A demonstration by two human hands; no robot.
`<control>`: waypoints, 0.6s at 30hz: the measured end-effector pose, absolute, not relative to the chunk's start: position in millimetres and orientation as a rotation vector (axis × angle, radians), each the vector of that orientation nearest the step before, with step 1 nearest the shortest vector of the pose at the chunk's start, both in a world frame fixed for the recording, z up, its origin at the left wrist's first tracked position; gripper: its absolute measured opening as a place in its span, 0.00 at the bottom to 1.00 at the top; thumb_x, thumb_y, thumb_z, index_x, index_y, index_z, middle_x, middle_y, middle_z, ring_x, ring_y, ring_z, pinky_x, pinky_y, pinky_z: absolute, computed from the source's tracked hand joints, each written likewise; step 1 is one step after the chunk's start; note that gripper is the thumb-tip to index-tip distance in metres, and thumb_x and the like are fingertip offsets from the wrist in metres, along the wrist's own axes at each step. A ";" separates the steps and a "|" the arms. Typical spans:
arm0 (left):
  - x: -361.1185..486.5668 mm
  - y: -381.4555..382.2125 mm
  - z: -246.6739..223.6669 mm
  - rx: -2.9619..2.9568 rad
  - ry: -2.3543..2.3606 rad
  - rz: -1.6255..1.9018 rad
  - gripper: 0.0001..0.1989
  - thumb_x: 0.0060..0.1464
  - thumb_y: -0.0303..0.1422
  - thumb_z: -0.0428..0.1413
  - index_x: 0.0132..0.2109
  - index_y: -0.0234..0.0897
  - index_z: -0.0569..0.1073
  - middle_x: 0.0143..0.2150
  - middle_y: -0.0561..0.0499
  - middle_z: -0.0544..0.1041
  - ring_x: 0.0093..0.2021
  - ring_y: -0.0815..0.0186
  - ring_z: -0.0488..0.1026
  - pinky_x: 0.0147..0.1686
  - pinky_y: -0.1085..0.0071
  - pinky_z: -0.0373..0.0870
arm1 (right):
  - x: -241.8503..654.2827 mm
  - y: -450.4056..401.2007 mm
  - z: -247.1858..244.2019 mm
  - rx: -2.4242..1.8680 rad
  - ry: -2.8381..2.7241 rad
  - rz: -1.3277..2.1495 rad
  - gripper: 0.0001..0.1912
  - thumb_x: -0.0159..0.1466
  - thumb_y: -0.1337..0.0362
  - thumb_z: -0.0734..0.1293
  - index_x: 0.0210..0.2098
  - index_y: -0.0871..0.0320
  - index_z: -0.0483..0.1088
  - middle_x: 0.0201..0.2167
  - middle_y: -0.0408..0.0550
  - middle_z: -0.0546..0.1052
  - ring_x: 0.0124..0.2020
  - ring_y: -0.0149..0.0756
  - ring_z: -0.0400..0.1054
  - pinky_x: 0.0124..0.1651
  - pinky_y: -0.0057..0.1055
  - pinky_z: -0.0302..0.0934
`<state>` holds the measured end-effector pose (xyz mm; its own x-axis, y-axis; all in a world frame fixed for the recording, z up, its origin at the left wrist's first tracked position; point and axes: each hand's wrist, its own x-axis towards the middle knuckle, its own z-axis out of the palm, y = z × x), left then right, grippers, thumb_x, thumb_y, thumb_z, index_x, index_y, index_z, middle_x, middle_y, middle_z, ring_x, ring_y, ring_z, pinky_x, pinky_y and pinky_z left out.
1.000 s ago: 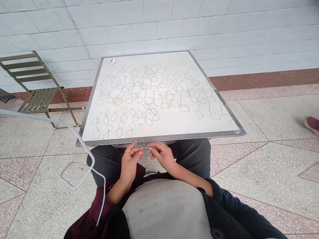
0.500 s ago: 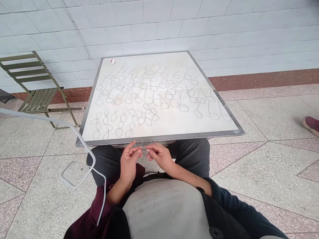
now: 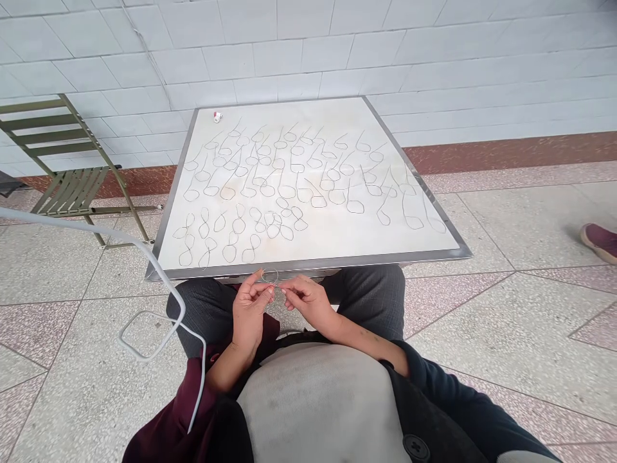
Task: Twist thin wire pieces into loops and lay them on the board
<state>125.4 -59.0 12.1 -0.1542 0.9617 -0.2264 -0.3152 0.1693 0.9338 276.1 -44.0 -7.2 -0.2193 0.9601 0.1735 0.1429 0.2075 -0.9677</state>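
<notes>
A thin wire loop (image 3: 270, 276) stands up between my hands, just off the near edge of the table (image 3: 308, 265). My left hand (image 3: 249, 315) pinches the wire at the loop's base between thumb and fingers. From the right, my right hand (image 3: 311, 302) pinches the wire close beside the left fingertips. On the white tabletop lie several wire pieces with one loop and a straight tail (image 3: 355, 207), in rows. Several figure-eight wire pieces (image 3: 231, 253) lie at the near left of the top.
A small red and white object (image 3: 218, 117) sits at the table's far left corner. A green folding chair (image 3: 77, 186) stands at the left. A pale cable (image 3: 180, 308) hangs at my left arm. A person's shoe (image 3: 600, 241) is on the floor at the right.
The view has shifted slightly. Both hands keep their pinch on the wire, and the loop looks a little turned. The shoe at the right appears slightly further left.
</notes>
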 end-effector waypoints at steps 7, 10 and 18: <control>126.2 -59.2 13.1 0.763 1.234 1.321 0.26 0.48 0.33 0.64 0.55 0.38 0.70 0.33 0.53 0.77 0.27 0.73 0.68 0.31 0.74 0.65 | 276.7 -44.4 -2.1 -1.093 -1.677 1.048 0.08 0.66 0.63 0.63 0.39 0.55 0.74 0.28 0.43 0.68 0.20 0.25 0.67 0.26 0.26 0.67; 126.8 -59.4 12.8 0.760 1.242 1.326 0.26 0.48 0.33 0.64 0.55 0.38 0.70 0.32 0.54 0.77 0.26 0.73 0.68 0.30 0.74 0.65 | 276.1 -44.4 -0.6 -1.097 -1.703 1.030 0.09 0.66 0.63 0.62 0.39 0.56 0.74 0.28 0.43 0.68 0.20 0.25 0.66 0.26 0.26 0.67; 127.0 -60.3 11.8 0.746 1.231 1.314 0.29 0.49 0.33 0.63 0.58 0.38 0.68 0.37 0.49 0.80 0.35 0.69 0.73 0.35 0.73 0.66 | 276.6 -44.7 -1.1 -1.096 -1.672 1.089 0.09 0.67 0.60 0.62 0.38 0.55 0.73 0.28 0.43 0.69 0.19 0.27 0.68 0.27 0.28 0.67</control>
